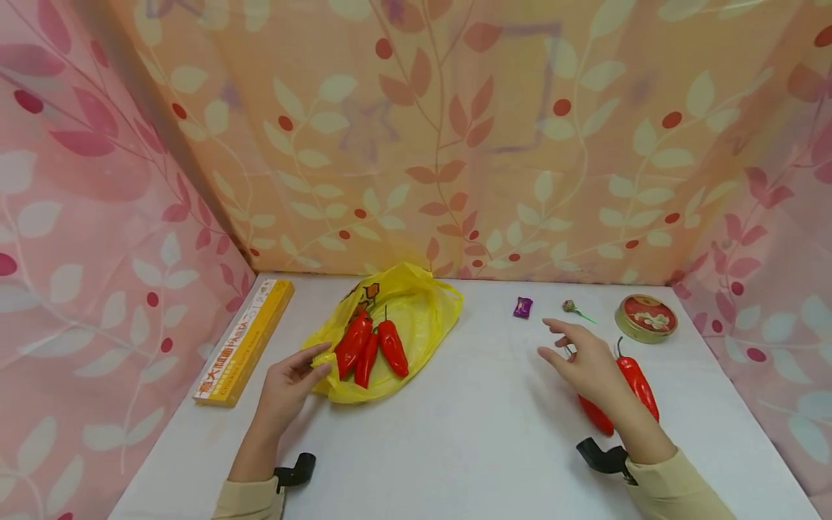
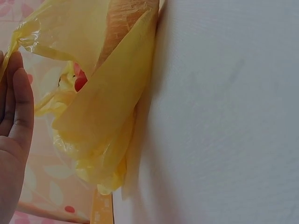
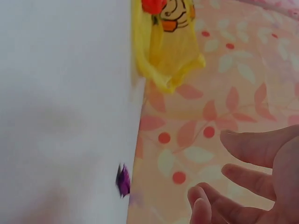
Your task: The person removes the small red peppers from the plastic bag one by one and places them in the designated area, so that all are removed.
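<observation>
A white table (image 1: pixel 468 433) is seen, walled by leaf-patterned cloth, and on its far left part a yellow bag (image 1: pixel 422 310) is spread open with three red peppers (image 1: pixel 367 347) laid inside it. A long yellow box (image 1: pixel 247 339) is placed along the left edge. The bag's near rim is touched by the left hand (image 1: pixel 289 383), whose fingers are held straight and together, with nothing gripped. The right hand (image 1: pixel 585 357) is held above two loose peppers (image 1: pixel 640 383) at the near right, its fingers spread wide and relaxed, with nothing held. Bagging of peppers is judged to be the step in hand; a next move would call for one loose pepper to be grasped and the bag mouth kept open. Farther right a round tin (image 1: pixel 646 316) is set, with a lollipop (image 1: pixel 572 307) and a purple sweet (image 1: pixel 523 307) to its left. Only in the head view are the loose peppers shown; in the left wrist view the bag's crumpled folds (image 2: pixel 103 107) are shown close, and in the right wrist view the bag's printed pattern (image 3: pixel 170 14)
</observation>
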The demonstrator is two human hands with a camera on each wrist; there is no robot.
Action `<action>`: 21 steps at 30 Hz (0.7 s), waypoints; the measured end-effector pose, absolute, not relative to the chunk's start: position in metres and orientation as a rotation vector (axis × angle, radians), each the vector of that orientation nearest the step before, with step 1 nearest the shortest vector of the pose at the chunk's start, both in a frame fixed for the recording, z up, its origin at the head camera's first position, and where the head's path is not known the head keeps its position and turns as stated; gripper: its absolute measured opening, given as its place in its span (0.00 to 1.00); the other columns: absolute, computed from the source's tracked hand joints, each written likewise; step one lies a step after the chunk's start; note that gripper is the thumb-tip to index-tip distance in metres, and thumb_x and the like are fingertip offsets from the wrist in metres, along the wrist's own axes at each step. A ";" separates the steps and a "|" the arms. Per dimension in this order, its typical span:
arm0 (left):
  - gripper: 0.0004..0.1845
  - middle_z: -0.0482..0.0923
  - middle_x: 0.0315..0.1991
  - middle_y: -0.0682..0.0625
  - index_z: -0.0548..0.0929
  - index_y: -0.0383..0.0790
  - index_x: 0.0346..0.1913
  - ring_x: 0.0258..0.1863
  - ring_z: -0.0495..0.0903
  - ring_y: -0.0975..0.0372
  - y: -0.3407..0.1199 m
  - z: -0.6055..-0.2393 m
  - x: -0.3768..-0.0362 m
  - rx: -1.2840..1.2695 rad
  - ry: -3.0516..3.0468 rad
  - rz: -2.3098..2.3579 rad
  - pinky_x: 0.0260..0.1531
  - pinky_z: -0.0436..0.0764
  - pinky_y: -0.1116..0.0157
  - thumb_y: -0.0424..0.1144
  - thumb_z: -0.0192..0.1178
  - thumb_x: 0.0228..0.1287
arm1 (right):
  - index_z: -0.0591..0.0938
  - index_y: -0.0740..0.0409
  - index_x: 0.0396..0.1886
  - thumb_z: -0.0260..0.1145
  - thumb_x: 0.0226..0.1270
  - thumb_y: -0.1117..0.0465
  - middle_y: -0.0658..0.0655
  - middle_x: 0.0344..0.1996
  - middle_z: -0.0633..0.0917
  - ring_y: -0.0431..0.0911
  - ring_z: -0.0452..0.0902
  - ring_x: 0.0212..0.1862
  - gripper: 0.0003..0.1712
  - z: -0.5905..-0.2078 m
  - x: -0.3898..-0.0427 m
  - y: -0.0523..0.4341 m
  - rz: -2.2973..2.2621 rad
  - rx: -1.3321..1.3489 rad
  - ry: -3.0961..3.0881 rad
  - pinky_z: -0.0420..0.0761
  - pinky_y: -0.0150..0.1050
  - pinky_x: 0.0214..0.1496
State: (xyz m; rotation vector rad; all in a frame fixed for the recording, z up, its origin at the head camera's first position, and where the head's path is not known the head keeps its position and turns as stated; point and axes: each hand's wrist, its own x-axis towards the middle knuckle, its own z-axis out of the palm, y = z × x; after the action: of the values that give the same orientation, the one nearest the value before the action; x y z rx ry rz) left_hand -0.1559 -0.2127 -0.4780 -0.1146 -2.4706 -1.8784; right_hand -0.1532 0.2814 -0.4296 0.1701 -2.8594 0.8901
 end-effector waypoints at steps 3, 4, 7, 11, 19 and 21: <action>0.25 0.79 0.63 0.45 0.82 0.42 0.63 0.48 0.78 0.64 -0.213 -0.480 -0.156 -0.131 -2.461 -1.878 0.48 0.82 0.76 0.47 0.67 0.67 | 0.73 0.52 0.71 0.71 0.67 0.49 0.63 0.55 0.83 0.57 0.81 0.52 0.35 -0.427 -0.160 0.266 0.953 0.189 -2.852 0.87 0.48 0.44; 0.25 0.79 0.63 0.45 0.82 0.41 0.63 0.47 0.79 0.64 -0.214 -0.480 -0.156 -0.135 -2.457 -1.881 0.48 0.82 0.76 0.46 0.67 0.67 | 0.73 0.51 0.71 0.71 0.67 0.49 0.62 0.55 0.84 0.57 0.81 0.52 0.35 -0.427 -0.162 0.262 0.966 0.196 -2.849 0.87 0.47 0.43; 0.25 0.79 0.63 0.43 0.81 0.40 0.64 0.46 0.79 0.64 -0.214 -0.482 -0.156 -0.149 -2.446 -1.889 0.48 0.83 0.75 0.45 0.67 0.67 | 0.74 0.50 0.71 0.72 0.67 0.50 0.60 0.56 0.84 0.55 0.82 0.51 0.34 -0.427 -0.169 0.248 1.001 0.222 -2.831 0.87 0.44 0.43; 0.26 0.79 0.62 0.44 0.81 0.40 0.64 0.46 0.80 0.64 -0.214 -0.484 -0.157 -0.146 -2.451 -1.893 0.48 0.83 0.74 0.46 0.68 0.67 | 0.75 0.49 0.69 0.72 0.66 0.52 0.59 0.56 0.84 0.53 0.82 0.52 0.33 -0.428 -0.176 0.232 1.042 0.267 -2.811 0.86 0.43 0.43; 0.27 0.79 0.62 0.49 0.82 0.45 0.63 0.47 0.79 0.61 -0.216 -0.484 -0.157 -0.095 -2.474 -1.888 0.48 0.83 0.74 0.51 0.69 0.64 | 0.75 0.48 0.69 0.73 0.66 0.52 0.57 0.57 0.83 0.51 0.82 0.52 0.33 -0.430 -0.189 0.203 1.141 0.355 -2.779 0.87 0.48 0.47; 0.27 0.79 0.62 0.49 0.82 0.44 0.64 0.48 0.79 0.61 -0.215 -0.484 -0.158 -0.094 -2.480 -1.886 0.48 0.83 0.74 0.50 0.69 0.65 | 0.76 0.47 0.69 0.73 0.66 0.51 0.57 0.58 0.83 0.51 0.82 0.52 0.33 -0.431 -0.192 0.195 1.171 0.377 -2.779 0.87 0.48 0.48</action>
State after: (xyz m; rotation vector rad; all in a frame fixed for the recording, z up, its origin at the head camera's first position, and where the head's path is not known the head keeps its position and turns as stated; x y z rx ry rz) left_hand -0.1575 -0.2149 -0.4840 -0.0940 -2.4802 -1.8862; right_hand -0.1918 0.1953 -0.4310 0.3771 -2.7794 1.1707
